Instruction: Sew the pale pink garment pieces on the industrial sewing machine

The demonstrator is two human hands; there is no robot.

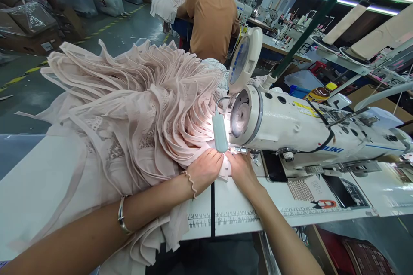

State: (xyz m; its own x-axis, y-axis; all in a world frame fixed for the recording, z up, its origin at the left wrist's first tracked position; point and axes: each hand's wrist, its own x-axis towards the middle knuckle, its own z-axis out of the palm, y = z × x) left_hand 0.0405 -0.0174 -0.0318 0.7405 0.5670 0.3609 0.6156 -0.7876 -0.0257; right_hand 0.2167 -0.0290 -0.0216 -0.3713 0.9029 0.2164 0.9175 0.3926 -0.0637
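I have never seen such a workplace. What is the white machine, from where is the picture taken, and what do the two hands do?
The picture comes from a camera worn on the person's head, looking down at their own arms. The white machine is an industrial sewing machine on a pale table. A small lamp lights the needle area. The left hand and right hand press flat on a pink pleated fabric beside the needle; most of it is piled to the left. A printed ruler runs along the table's front edge. Behind, another person sits facing away.

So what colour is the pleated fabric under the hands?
Pale blush pink pleated fabric, clearest in the head view.
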